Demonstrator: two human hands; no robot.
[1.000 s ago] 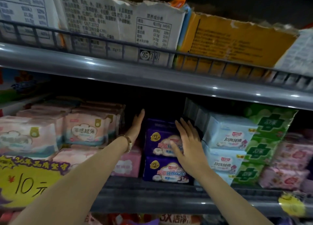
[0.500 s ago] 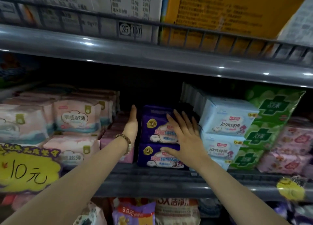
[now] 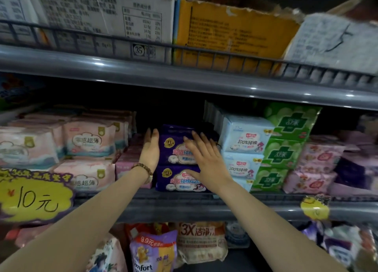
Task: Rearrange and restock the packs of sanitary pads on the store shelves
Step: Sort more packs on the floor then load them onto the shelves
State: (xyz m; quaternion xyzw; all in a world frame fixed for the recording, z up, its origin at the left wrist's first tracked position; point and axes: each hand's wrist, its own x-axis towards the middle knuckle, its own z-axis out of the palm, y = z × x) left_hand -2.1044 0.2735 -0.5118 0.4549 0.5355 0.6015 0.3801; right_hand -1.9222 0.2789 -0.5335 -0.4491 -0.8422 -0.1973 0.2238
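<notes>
Two dark purple pad packs sit stacked on the middle shelf: the upper purple pack (image 3: 173, 149) on the lower purple pack (image 3: 176, 180). My left hand (image 3: 150, 149), fingers straight, lies flat against the stack's left side. My right hand (image 3: 206, 159) rests with spread straight fingers on the fronts of both packs, covering their right halves. A beaded bracelet circles my left wrist.
Pink packs (image 3: 90, 140) fill the shelf to the left, light blue packs (image 3: 245, 136) and green packs (image 3: 286, 132) to the right, then more pink ones (image 3: 319, 159). Cardboard boxes (image 3: 231, 30) stand behind a wire rail above. A yellow price tag (image 3: 34, 198) hangs at the shelf's left front.
Both hands stay on the purple stack; my right hand's fingers have spread a little wider across the fronts. The view dipped, then rose again.
</notes>
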